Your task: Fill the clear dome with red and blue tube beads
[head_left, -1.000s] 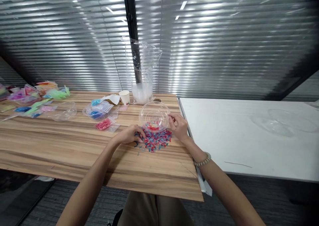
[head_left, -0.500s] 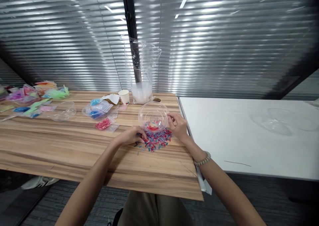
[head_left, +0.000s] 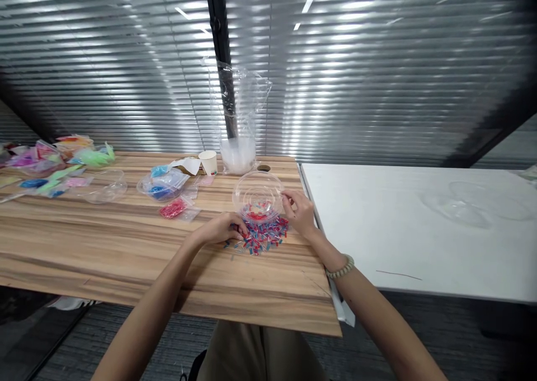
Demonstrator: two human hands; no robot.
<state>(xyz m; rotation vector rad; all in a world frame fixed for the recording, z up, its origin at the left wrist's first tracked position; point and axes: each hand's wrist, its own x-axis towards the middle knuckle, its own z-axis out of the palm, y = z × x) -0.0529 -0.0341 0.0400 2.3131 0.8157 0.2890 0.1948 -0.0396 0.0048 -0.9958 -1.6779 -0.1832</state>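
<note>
A loose pile of small red, blue and clear tube pieces (head_left: pixel 265 236) lies on the wooden table. Behind it a clear plastic bowl (head_left: pixel 258 188) is tilted up, its open side facing me, with some red pieces in its lower part. My right hand (head_left: pixel 299 210) pinches the bowl's right rim between thumb and fingers. At the pile's left edge is my left hand (head_left: pixel 226 227), fingers curled down and closed among the pieces. Whatever its fingertips hold is hidden or too small to name.
Left of the bowl lie a bag of red pieces (head_left: pixel 173 208) and a clear container with blue packets (head_left: pixel 161 186). A paper cup (head_left: pixel 208 163) and a tall plastic bag (head_left: pixel 238 154) stand behind. Colourful bags (head_left: pixel 42 157) are far left. A white table (head_left: pixel 377 213) adjoins on the right.
</note>
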